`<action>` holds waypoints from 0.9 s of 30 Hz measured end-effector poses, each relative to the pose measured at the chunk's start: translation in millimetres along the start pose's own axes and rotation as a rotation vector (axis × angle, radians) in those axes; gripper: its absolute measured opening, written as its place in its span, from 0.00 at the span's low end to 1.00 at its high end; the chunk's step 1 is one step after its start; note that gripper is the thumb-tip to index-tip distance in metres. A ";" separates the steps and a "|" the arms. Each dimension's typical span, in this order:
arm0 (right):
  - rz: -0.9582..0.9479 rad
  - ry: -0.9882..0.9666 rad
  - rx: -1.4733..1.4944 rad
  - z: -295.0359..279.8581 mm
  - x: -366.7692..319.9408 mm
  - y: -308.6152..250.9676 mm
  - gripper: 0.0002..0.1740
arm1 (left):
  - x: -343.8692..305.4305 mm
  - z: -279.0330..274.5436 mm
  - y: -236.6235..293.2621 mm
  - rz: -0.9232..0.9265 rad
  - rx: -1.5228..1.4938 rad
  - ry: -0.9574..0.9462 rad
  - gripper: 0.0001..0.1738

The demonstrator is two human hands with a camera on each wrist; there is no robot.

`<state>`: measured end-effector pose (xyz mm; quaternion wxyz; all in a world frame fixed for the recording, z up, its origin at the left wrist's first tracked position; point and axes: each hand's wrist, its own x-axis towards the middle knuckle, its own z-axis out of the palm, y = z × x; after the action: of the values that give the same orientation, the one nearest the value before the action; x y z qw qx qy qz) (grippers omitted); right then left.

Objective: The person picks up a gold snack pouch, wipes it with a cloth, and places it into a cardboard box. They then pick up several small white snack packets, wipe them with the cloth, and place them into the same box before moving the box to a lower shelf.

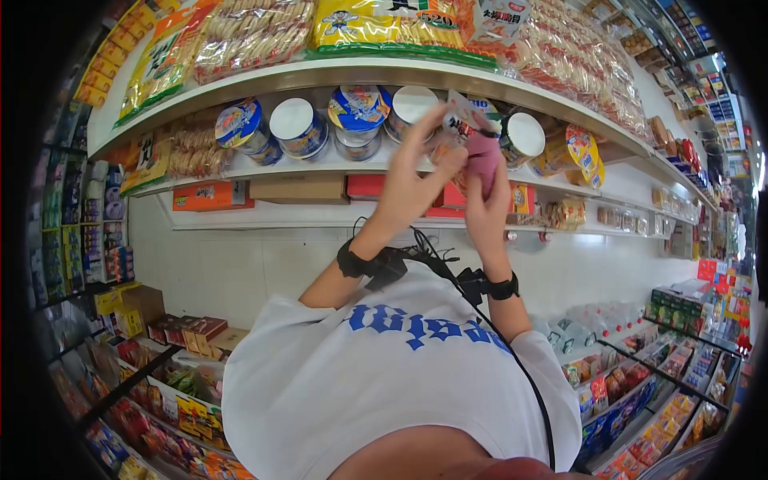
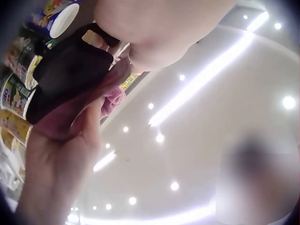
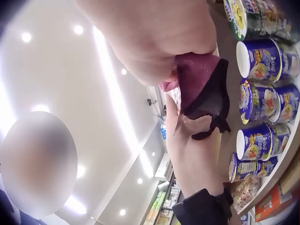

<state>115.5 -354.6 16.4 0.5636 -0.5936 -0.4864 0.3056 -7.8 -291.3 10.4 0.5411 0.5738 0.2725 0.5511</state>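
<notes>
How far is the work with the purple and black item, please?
Looks done: the right hand grips the purple and black item, and the left hand is at its black edge. In hand: the item, held up near the cups. Left: probably finishing with it and putting it down; where it goes, I cannot tell.

The cloth (image 3: 199, 77) is purple and black. The shirt (image 1: 376, 384) is white with blue letters. One cup lid (image 1: 293, 118) is plain white. The long box (image 1: 204, 197) is orange, the wrist strap (image 3: 201, 207) black.
</notes>
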 end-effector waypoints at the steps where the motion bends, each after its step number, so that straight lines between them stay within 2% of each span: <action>1: -0.132 -0.028 -0.029 0.4 -0.3 -0.4 0.29 | -2.7 13.0 3.4 -0.052 -0.136 -0.090 0.34; 3: -0.391 -0.064 -0.083 -3.2 -4.0 -0.4 0.34 | -6.1 29.5 4.5 -0.317 -0.236 -0.191 0.39; 4: -0.382 -0.147 -0.043 -17.1 -2.5 0.2 0.36 | -6.5 33.6 7.6 -0.414 -0.263 -0.235 0.39; 6: -0.490 -0.076 -0.340 -43.7 12.8 -2.8 0.35 | -1.0 57.5 2.6 -0.338 -0.342 -0.218 0.37; 8: -0.556 0.001 -0.549 -65.3 24.6 -10.0 0.32 | -4.3 77.3 4.1 -0.365 -0.159 -0.248 0.35; 11: -0.544 -0.022 -0.384 -93.1 35.1 3.5 0.30 | -2.2 99.0 11.0 -0.438 -0.056 -0.210 0.25; 12: -0.543 0.010 -0.296 -102.4 38.0 12.6 0.27 | -1.8 110.4 7.4 -0.331 -0.087 -0.181 0.23; 13: -0.509 0.028 -0.245 -112.4 40.2 18.2 0.26 | -1.4 121.5 3.0 -0.221 -0.119 -0.152 0.22; 14: -0.472 0.044 -0.197 -122.5 42.2 23.1 0.24 | -3.5 131.5 -4.4 -0.191 -0.146 -0.124 0.19; 15: -0.431 0.058 -0.149 -130.9 42.8 26.7 0.23 | -4.0 139.2 -4.7 -0.208 -0.158 -0.096 0.18; 16: -0.299 0.049 0.025 -139.8 39.3 26.7 0.22 | -4.0 147.3 -4.7 -0.225 -0.172 -0.067 0.17; 19: -0.066 0.037 0.236 -171.6 35.4 34.0 0.22 | -2.1 163.3 -8.4 -0.251 -0.142 -0.039 0.15; 20: -0.085 0.012 0.366 -176.4 37.5 43.9 0.23 | -3.8 168.0 -12.5 -0.250 -0.098 -0.033 0.15; 23: 0.029 0.079 0.443 -193.0 36.1 63.5 0.23 | -7.7 182.1 -17.7 -0.267 -0.115 -0.007 0.16; 26: 0.132 0.140 0.784 -209.7 42.6 70.1 0.25 | -11.5 194.0 -14.0 -0.301 -0.102 0.031 0.16; 27: 0.152 0.093 0.810 -213.5 43.1 75.7 0.25 | -11.6 197.4 -12.9 -0.312 -0.080 0.043 0.17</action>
<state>342.3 -386.0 -10.8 0.7489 -0.3712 -0.2556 0.4858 176.1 -361.8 32.7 0.6365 0.4908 0.3475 0.4829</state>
